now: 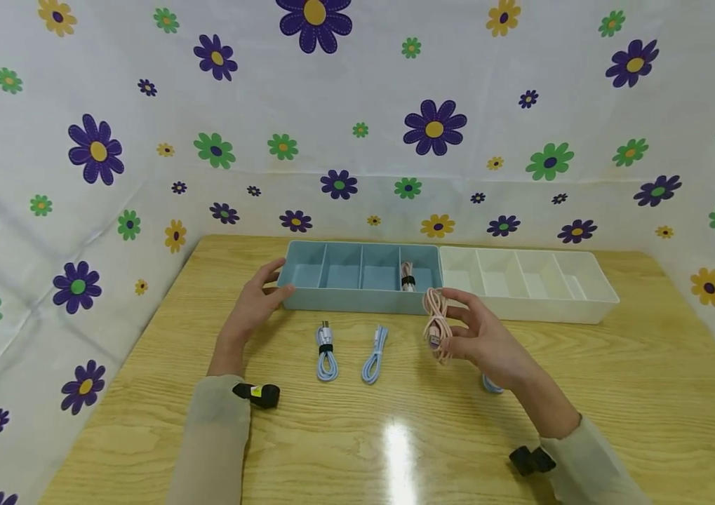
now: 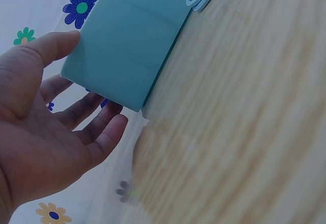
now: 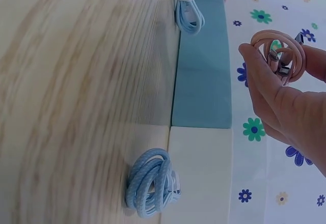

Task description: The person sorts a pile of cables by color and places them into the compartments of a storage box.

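Observation:
In the head view my right hand (image 1: 486,337) pinches a coiled pink USB cable (image 1: 436,319) between thumb and fingers, raised in front of where the two boxes meet. The right wrist view shows the pink loops and metal plugs at the fingertips. My left hand (image 1: 255,301) touches the left end of the blue divided box (image 1: 357,300), its thumb on the front face and loosely bent fingers by the end wall. Another pink cable (image 1: 408,273) with a black strap stands in the blue box's rightmost compartment.
A white divided box (image 1: 546,308) adjoins the blue one on the right. On the wooden table (image 1: 306,442) lie a blue cable with a black strap (image 1: 326,354), a second blue cable (image 1: 375,354), and another coiled blue cable (image 3: 150,183), mostly behind my right hand in the head view.

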A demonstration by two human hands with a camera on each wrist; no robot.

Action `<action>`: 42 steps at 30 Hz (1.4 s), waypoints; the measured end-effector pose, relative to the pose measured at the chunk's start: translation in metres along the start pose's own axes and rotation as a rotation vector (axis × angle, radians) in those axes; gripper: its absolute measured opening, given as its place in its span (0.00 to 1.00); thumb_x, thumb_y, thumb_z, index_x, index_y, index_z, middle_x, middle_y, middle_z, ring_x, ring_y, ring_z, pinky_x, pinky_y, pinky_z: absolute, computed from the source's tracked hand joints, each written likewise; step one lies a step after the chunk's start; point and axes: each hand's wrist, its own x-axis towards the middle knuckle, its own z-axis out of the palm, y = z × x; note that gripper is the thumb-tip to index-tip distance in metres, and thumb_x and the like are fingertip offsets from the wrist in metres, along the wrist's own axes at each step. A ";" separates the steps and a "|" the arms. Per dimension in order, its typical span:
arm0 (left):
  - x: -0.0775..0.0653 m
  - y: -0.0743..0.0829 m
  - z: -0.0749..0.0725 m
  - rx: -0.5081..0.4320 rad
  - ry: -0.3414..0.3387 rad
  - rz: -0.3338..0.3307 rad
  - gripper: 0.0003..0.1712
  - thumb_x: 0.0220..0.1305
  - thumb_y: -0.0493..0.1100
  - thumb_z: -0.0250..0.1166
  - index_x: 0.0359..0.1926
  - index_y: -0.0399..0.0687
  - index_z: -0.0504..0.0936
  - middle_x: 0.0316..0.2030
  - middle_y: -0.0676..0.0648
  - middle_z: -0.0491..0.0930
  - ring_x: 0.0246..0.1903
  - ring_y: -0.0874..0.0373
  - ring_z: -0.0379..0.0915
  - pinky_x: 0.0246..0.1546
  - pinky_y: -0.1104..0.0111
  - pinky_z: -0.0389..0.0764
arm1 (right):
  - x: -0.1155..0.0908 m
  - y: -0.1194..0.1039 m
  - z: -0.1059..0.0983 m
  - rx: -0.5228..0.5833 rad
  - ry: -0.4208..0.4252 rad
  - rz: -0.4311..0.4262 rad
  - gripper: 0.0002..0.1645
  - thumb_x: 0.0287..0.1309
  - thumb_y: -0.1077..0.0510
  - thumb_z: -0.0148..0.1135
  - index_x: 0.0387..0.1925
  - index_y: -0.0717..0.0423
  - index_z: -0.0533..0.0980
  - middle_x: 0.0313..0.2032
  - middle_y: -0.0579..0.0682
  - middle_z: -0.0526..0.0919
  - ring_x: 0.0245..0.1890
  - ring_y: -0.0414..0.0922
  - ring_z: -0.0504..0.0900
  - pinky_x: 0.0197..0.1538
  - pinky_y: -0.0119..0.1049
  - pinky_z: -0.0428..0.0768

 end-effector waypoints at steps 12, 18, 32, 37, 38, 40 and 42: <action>0.000 -0.003 0.001 0.003 -0.002 0.003 0.39 0.72 0.48 0.60 0.78 0.53 0.53 0.73 0.33 0.56 0.66 0.33 0.61 0.62 0.43 0.69 | 0.008 0.000 -0.002 0.051 -0.015 -0.013 0.47 0.62 0.74 0.53 0.76 0.53 0.45 0.71 0.66 0.56 0.58 0.50 0.75 0.48 0.38 0.83; 0.002 -0.007 0.001 0.002 -0.002 0.000 0.39 0.72 0.48 0.60 0.78 0.55 0.54 0.72 0.34 0.56 0.65 0.34 0.62 0.61 0.44 0.70 | 0.013 0.000 -0.001 0.080 -0.004 -0.002 0.47 0.62 0.74 0.54 0.76 0.53 0.46 0.69 0.66 0.57 0.55 0.48 0.77 0.48 0.40 0.83; 0.003 -0.006 0.000 0.001 0.003 -0.015 0.39 0.72 0.49 0.60 0.78 0.55 0.53 0.73 0.34 0.55 0.66 0.34 0.60 0.63 0.43 0.68 | 0.025 0.002 0.001 0.180 0.040 0.004 0.45 0.63 0.75 0.53 0.76 0.53 0.47 0.64 0.58 0.63 0.49 0.42 0.81 0.46 0.37 0.82; 0.003 -0.005 0.000 0.003 0.006 -0.004 0.38 0.72 0.49 0.60 0.78 0.54 0.54 0.73 0.34 0.56 0.66 0.34 0.61 0.63 0.43 0.68 | 0.030 0.001 -0.001 0.228 0.030 -0.016 0.44 0.62 0.77 0.51 0.75 0.54 0.48 0.59 0.54 0.67 0.48 0.42 0.81 0.46 0.36 0.82; 0.003 -0.005 0.000 0.002 0.005 -0.003 0.38 0.72 0.48 0.59 0.78 0.54 0.54 0.72 0.34 0.56 0.66 0.34 0.61 0.63 0.43 0.68 | 0.030 0.002 -0.001 0.235 0.028 -0.023 0.44 0.62 0.77 0.50 0.74 0.54 0.48 0.58 0.53 0.67 0.47 0.42 0.81 0.46 0.36 0.82; 0.003 -0.005 0.000 -0.002 0.003 -0.002 0.38 0.72 0.48 0.59 0.78 0.54 0.54 0.72 0.34 0.56 0.66 0.34 0.61 0.63 0.43 0.68 | 0.032 0.002 -0.001 0.245 0.025 -0.033 0.44 0.61 0.78 0.50 0.74 0.55 0.48 0.57 0.53 0.68 0.47 0.42 0.81 0.45 0.35 0.82; 0.003 -0.005 0.000 -0.006 0.002 -0.003 0.38 0.72 0.48 0.60 0.78 0.54 0.54 0.72 0.34 0.56 0.65 0.34 0.61 0.62 0.43 0.69 | 0.034 0.002 -0.002 0.251 0.025 -0.037 0.45 0.60 0.79 0.49 0.74 0.56 0.48 0.57 0.53 0.68 0.46 0.42 0.81 0.45 0.35 0.82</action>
